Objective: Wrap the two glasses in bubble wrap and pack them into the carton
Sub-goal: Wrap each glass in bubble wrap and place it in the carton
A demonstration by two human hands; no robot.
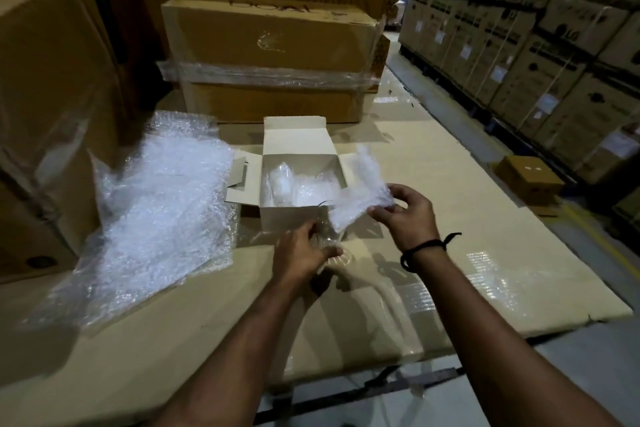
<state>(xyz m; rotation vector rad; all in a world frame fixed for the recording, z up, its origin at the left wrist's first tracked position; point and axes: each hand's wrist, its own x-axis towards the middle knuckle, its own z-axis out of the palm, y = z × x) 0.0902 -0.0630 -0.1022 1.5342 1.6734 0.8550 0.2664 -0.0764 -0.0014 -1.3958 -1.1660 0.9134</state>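
Just beyond the left hand (298,253), the open carton (284,220) stands on the tabletop (450,184), a wrapped glass (282,180) inside. The left hand grips a bare glass (327,237). The right hand (410,215), beside it, pinches a bubble wrap sheet (360,199).

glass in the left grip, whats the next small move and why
Probably bring the bubble wrap sheet pinched in the right grip against the glass held in the left grip and start rolling it round. The glass looks bare, the sheet hangs right beside it, and the open carton already seems to hold one wrapped bundle.
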